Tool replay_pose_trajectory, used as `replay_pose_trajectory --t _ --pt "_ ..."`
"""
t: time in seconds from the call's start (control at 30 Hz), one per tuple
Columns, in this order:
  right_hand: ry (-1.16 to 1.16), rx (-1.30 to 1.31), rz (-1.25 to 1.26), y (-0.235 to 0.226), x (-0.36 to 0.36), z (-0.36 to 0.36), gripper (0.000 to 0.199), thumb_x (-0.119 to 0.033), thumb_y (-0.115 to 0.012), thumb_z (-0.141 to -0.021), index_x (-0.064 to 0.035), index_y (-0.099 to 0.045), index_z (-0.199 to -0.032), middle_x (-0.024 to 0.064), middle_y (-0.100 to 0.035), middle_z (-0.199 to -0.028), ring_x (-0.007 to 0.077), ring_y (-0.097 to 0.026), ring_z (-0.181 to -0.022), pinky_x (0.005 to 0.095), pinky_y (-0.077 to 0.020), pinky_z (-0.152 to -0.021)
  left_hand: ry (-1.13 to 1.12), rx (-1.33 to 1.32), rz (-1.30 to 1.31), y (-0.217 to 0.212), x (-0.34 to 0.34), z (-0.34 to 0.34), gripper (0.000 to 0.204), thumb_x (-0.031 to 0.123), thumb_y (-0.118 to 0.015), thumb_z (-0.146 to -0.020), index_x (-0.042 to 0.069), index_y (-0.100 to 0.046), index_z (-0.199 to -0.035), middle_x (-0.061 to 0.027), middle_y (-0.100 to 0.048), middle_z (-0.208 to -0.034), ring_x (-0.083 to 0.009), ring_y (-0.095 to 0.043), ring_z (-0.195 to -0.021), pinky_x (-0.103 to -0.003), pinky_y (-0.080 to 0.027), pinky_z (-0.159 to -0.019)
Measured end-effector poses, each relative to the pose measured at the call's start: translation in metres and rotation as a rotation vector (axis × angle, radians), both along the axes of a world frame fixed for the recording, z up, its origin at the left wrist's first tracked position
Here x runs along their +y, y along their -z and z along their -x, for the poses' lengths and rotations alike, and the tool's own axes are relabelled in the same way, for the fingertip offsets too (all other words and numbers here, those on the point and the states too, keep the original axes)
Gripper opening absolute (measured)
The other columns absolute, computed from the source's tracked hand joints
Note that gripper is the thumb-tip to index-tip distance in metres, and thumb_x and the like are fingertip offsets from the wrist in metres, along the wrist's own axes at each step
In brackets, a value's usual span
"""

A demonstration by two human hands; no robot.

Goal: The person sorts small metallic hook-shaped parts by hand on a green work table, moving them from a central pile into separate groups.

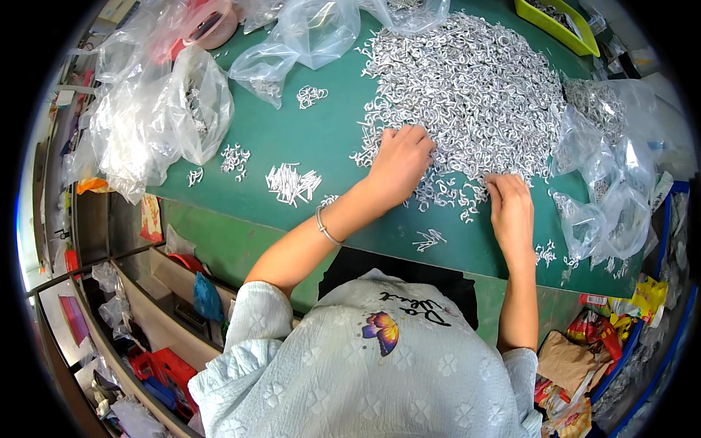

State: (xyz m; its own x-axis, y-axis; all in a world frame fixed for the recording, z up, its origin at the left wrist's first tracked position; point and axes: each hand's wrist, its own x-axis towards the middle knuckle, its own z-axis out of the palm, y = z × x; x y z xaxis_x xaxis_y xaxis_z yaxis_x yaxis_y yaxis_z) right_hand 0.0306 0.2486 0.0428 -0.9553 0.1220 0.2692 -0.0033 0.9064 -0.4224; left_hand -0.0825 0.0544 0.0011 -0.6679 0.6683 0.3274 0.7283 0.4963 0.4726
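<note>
A large heap of small white hook-shaped plastic parts (467,80) covers the far right of the green table (321,139). My left hand (400,162) rests palm down on the near edge of the heap, fingers curled among loose parts. My right hand (510,206) sits at the heap's near right edge, fingertips pinching at small parts; what it grips is too small to tell. A bundle of straight white pieces (290,182) lies to the left of my left hand, and a small aligned cluster (429,239) lies near the table's front edge between my hands.
Clear plastic bags (161,109) holding white parts crowd the table's left and back; more bags (610,182) lie at the right. A yellow-green tray (558,25) stands at the back right. Small piles of parts (235,159) dot the left. Shelves and red items lie below left.
</note>
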Motion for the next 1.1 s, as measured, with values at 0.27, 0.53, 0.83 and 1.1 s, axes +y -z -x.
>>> replay_pose_trajectory --t 0.27,0.53,0.83,1.1 --pt "-0.345 -0.171 0.319 0.0 -0.027 -0.018 0.01 0.0 -0.068 -0.078 -0.0002 -0.066 -0.088 0.0115 -0.062 -0.086 0.0311 -0.057 -0.085 0.0391 -0.0462 -0.078 0.04 -0.064 -0.048 -0.007 -0.005 0.006 0.013 0.009 -0.071 -0.079 0.01 -0.065 -0.09 -0.0018 -0.06 -0.091 -0.0229 -0.057 -0.091 -0.037 -0.037 -0.075" --pt "-0.03 0.046 -0.103 0.021 -0.013 0.029 0.011 -0.004 -0.068 -0.078 -0.0033 -0.066 -0.089 0.0082 -0.058 -0.093 0.027 -0.053 -0.09 0.0388 -0.0414 -0.08 -0.024 -0.355 -0.287 -0.023 -0.012 0.006 0.008 0.002 -0.069 -0.08 0.002 -0.063 -0.085 -0.0081 -0.063 -0.08 -0.0244 -0.064 -0.074 -0.034 -0.049 -0.068" --pt "-0.05 0.133 -0.074 0.013 -0.012 0.032 0.004 -0.004 -0.065 -0.081 -0.0057 -0.064 -0.085 0.0079 -0.06 -0.09 0.025 -0.054 -0.086 0.0371 -0.0388 -0.077 -0.253 -0.218 -0.24 -0.02 -0.026 -0.027 0.01 0.001 -0.069 -0.079 0.001 -0.061 -0.085 -0.0089 -0.063 -0.077 -0.0231 -0.062 -0.071 -0.034 -0.049 -0.066" --pt "0.086 0.03 0.179 0.012 0.007 0.018 0.012 0.001 -0.062 -0.085 0.0007 -0.068 -0.095 0.0152 -0.067 -0.087 0.0315 -0.062 -0.08 0.0381 -0.0481 -0.078 -0.158 -0.288 -0.298 -0.03 -0.025 -0.029 0.011 -0.001 -0.069 -0.078 0.001 -0.062 -0.087 -0.009 -0.062 -0.081 -0.0222 -0.062 -0.073 -0.034 -0.049 -0.067"
